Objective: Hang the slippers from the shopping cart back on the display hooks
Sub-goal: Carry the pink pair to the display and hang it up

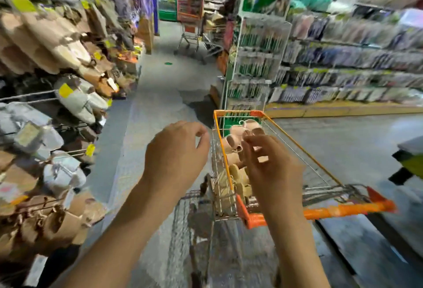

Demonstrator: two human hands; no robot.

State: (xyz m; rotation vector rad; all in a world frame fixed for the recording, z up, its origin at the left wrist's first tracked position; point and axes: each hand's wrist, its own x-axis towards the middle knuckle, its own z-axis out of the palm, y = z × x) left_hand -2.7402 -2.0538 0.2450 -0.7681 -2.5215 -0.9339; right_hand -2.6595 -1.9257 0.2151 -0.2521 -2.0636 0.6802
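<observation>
A wire shopping cart with orange trim stands ahead of me, slightly right. Several pink and beige slippers lie piled in its left side. My right hand hovers over the cart with fingers loosely curled and holds nothing. Just left of the cart's rim, my left hand is raised, fingers relaxed and empty. The slipper display with hooks and yellow tags runs along the left; brown, beige and grey slippers hang there. The picture is blurred.
The aisle floor runs forward between the left display and a rack of packaged goods on the right. Another cart stands far down the aisle. Long shelves fill the right side.
</observation>
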